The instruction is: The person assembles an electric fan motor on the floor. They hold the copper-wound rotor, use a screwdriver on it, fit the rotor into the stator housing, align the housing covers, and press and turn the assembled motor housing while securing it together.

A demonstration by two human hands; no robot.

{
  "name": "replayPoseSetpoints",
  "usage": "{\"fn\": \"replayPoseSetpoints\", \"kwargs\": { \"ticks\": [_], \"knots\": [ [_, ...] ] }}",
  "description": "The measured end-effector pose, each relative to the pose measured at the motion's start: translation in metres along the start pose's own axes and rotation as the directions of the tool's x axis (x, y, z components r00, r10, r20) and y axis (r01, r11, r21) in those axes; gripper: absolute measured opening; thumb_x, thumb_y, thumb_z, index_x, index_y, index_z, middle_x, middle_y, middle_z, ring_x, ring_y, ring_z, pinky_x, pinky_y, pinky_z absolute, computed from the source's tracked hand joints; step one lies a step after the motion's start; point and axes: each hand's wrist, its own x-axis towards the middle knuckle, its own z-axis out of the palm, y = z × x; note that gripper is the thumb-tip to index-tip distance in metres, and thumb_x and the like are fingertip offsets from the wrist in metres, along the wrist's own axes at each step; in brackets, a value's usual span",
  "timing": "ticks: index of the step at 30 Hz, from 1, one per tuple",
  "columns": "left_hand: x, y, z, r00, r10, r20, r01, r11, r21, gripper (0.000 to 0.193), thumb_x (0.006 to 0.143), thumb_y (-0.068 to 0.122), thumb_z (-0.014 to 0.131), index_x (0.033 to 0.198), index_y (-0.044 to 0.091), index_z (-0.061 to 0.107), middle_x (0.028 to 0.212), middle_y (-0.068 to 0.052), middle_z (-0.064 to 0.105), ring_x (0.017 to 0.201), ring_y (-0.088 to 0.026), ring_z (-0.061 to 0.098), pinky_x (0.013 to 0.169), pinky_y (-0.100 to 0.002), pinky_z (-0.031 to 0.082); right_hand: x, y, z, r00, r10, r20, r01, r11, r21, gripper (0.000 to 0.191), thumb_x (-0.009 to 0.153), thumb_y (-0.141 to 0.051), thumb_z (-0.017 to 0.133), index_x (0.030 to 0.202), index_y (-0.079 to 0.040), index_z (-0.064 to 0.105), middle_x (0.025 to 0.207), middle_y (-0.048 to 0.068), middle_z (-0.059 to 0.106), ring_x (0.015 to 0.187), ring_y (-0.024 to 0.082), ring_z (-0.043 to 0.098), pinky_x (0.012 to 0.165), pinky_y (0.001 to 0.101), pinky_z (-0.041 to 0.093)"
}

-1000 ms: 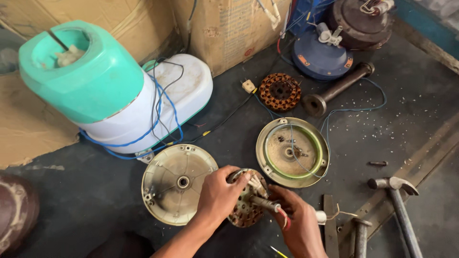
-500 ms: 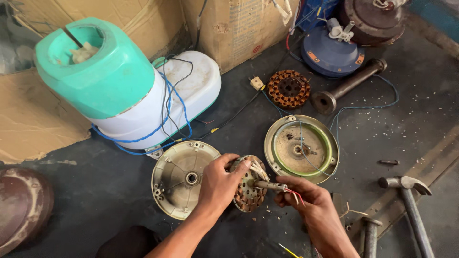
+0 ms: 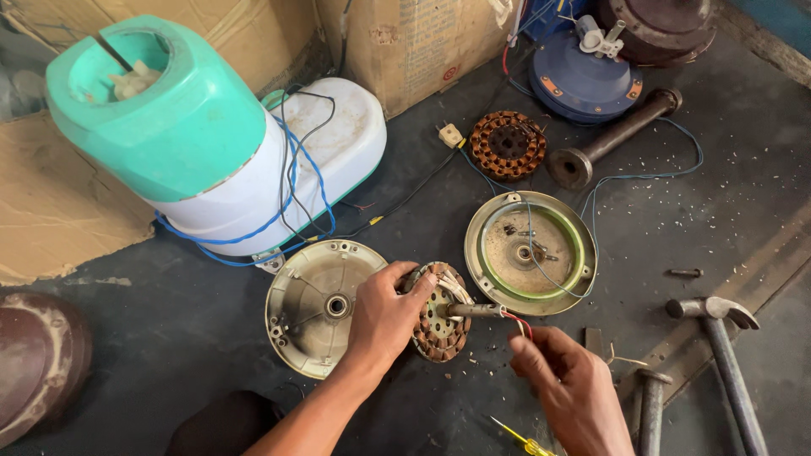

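Two bare forearms, no sleeves, left hand (image 3: 384,317), right hand (image 3: 570,388)

Copper-wound stator (image 3: 439,314) stands on edge on the dark floor (image 3: 169,338), its shaft (image 3: 475,311) pointing right, red and white wires (image 3: 517,323) at its tip.

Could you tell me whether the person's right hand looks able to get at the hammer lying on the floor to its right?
Probably yes: the right hand only pinches thin wires, and the floor between it and the hammer looks open.

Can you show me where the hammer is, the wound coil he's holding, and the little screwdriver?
hammer (image 3: 711,308), head view, on its metal head.
coil (image 3: 439,325), head view, on its hub beside the left hand.
screwdriver (image 3: 525,441), head view, on its yellow handle.
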Motion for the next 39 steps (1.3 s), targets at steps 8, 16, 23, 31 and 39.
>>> {"fn": "replayPoseSetpoints", "kwargs": {
  "ticks": [8, 16, 23, 31, 39],
  "knots": [
    [-0.005, 0.009, 0.001, 1.000, 0.017, 0.004, -0.017, 1.000, 0.022, 0.041, 0.084, 0.035, 0.071, 0.109, 0.003, 0.075, 0.091, -0.013, 0.080, 0.084, -0.022, 0.078, 0.077, -0.035, 0.057, 0.010, -0.010, -0.012, 0.919, 0.255, 0.301, -0.394, 0.615, 0.683, 0.034, 0.098, -0.034, 0.058, 0.080, -0.006, 0.052, 0.069, 0.003, 0.051, 0.064, 0.018, 0.051, 0.061, 0.0356, 0.043],
    [-0.006, 0.002, 0.003, 0.986, 0.165, -0.010, -0.163, 0.983, 0.084, 0.049, 0.088, 0.039, 0.070, 0.117, -0.001, 0.072, 0.100, -0.021, 0.077, 0.096, -0.030, 0.077, 0.083, -0.038, 0.057, 0.015, -0.027, -0.011, 0.997, -0.039, 0.066, 0.018, 0.956, 0.293, 0.036, 0.093, -0.024, 0.063, 0.066, -0.002, 0.053, 0.058, 0.003, 0.045, 0.053, 0.013, 0.039, 0.052, 0.0327, 0.030],
    [-0.002, -0.004, 0.004, 0.991, 0.130, -0.036, -0.122, 0.979, 0.165, 0.049, 0.090, 0.040, 0.068, 0.118, -0.001, 0.072, 0.104, -0.024, 0.075, 0.101, -0.035, 0.074, 0.086, -0.041, 0.056, 0.013, -0.028, -0.007, 0.992, -0.103, 0.072, 0.077, 0.948, 0.308, 0.032, 0.095, -0.028, 0.061, 0.077, -0.001, 0.065, 0.066, 0.002, 0.053, 0.062, 0.011, 0.045, 0.057, 0.0296, 0.037],
    [0.005, -0.008, 0.001, 0.998, 0.047, -0.051, -0.035, 0.975, 0.219, 0.050, 0.090, 0.039, 0.068, 0.119, -0.001, 0.072, 0.108, -0.026, 0.073, 0.105, -0.037, 0.071, 0.090, -0.042, 0.055, 0.023, 0.005, 0.040, 0.981, -0.163, 0.108, 0.107, 0.910, 0.401, 0.032, 0.094, -0.017, 0.064, 0.118, 0.003, 0.073, 0.083, 0.006, 0.067, 0.074, 0.014, 0.057, 0.068, 0.0311, 0.048],
    [0.006, -0.005, -0.001, 0.999, -0.033, -0.030, 0.038, 0.978, 0.203, 0.048, 0.090, 0.039, 0.066, 0.116, -0.001, 0.073, 0.100, -0.025, 0.075, 0.099, -0.037, 0.073, 0.085, -0.042, 0.056, 0.020, -0.023, 0.055, 0.897, -0.363, 0.252, 0.366, 0.930, 0.038, 0.064, 0.071, -0.019, 0.088, 0.129, -0.005, 0.068, 0.098, 0.001, 0.068, 0.081, 0.011, 0.070, 0.075, 0.0303, 0.057]
  ]
}}
